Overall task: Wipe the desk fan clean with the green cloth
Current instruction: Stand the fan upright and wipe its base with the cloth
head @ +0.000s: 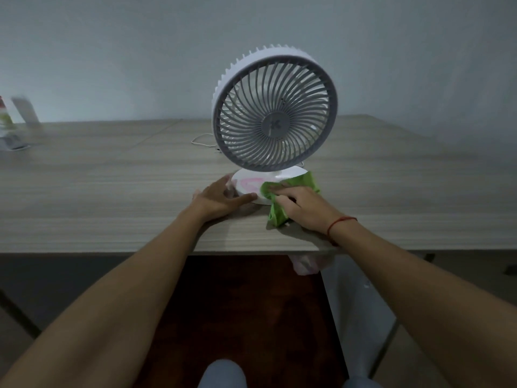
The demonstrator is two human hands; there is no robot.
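Observation:
A white desk fan (275,113) with a grey round grille stands upright on a wooden desk (112,191), its flat white base (249,186) near the front edge. My left hand (221,198) lies against the left side of the base, thumb along its front rim, fingers curled around it. My right hand (305,208) presses the green cloth (279,203) onto the right part of the base. The cloth spills over the base's rim onto the desk on both sides of my hand.
A thin white cable (202,140) lies on the desk behind the fan. Blurred items (16,121) stand at the far left against the wall. A pale plastic bag (309,263) hangs under the desk edge below my right wrist.

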